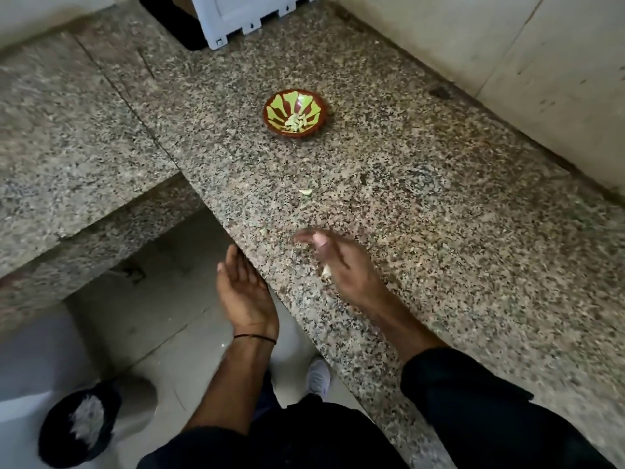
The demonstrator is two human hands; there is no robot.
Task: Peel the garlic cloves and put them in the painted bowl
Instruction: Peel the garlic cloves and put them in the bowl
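Granite counter [439,214]: our left hand [241,289] lies cupped, fingers relaxed, at its near edge; our right hand [338,262] is blurred, grip unclear. Garlic cloves [296,122] sit in the far painted bowl [271,111].

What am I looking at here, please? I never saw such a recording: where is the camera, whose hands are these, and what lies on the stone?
There is no machine: a person works with bare hands, and the single picture comes from a camera worn on the head, looking down. The left hand is cupped, palm up, at the edge of the granite counter, with nothing visible in it. The right hand is over the counter, blurred; a pale bit shows under it, but I cannot tell whether it is held. Farther away stands the painted bowl with pale garlic pieces inside. One small pale scrap lies on the counter between bowl and hands.
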